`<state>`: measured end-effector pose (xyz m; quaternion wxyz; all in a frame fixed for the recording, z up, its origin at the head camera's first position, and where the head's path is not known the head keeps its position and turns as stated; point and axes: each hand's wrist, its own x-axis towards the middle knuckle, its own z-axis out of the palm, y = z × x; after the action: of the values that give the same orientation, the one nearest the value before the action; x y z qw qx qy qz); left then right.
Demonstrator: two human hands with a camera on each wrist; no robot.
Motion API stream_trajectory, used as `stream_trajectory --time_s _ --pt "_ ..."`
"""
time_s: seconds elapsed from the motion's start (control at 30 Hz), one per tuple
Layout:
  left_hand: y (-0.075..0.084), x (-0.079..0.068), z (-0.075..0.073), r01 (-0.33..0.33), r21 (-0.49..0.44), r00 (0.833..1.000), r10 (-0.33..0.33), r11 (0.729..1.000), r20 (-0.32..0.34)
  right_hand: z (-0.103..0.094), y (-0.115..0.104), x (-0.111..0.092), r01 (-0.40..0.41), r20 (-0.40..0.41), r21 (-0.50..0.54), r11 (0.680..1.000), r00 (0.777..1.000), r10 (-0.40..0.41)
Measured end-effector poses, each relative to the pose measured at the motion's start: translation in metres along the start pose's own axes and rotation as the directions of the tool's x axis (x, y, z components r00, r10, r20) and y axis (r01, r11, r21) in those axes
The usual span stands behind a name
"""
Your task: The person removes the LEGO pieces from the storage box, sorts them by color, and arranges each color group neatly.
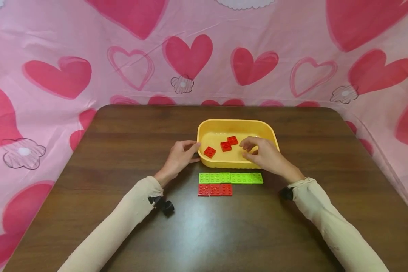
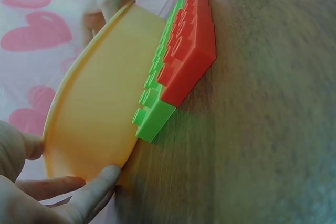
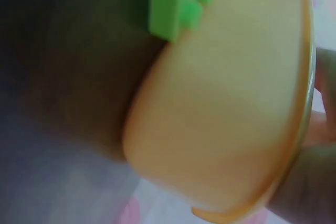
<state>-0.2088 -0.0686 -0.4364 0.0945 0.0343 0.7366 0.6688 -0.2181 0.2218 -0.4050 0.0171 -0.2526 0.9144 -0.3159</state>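
A yellow bin stands on the table with red toy bricks inside: one brick at the left, two others close together near the middle. My left hand touches the bin's left end from outside; its fingertips rest against the wall and near the rim. Over the bin's right part, my right hand reaches past the near rim with bent fingers, thumb apart, and no brick visible between them. In front of the bin lies a row of green bricks, with a shorter row of red bricks alongside it.
The brown wooden table carries the bin and both rows. A pink cloth with hearts hangs behind and beside it. A black wrist device juts from the left sleeve, another dark one from the right.
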Motion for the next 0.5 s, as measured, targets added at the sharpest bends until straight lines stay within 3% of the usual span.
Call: stream_trajectory --time_s 0.17,0.33,0.5 --pt "-0.003 -0.001 0.003 -0.004 0.025 1.0 0.004 1.0 0.002 0.003 0.005 0.009 -0.027 0.135 -0.123 0.992 0.99 0.044" --pt "-0.004 0.0 0.005 -0.022 0.024 1.0 0.022 0.999 0.003 0.012 0.01 0.017 0.048 0.089 -0.275 0.96 0.996 -0.025" --pt "-0.004 0.0 0.004 -0.028 0.025 1.0 0.028 0.999 -0.002 0.017 0.009 0.022 0.091 0.119 -0.273 0.958 0.991 -0.06"
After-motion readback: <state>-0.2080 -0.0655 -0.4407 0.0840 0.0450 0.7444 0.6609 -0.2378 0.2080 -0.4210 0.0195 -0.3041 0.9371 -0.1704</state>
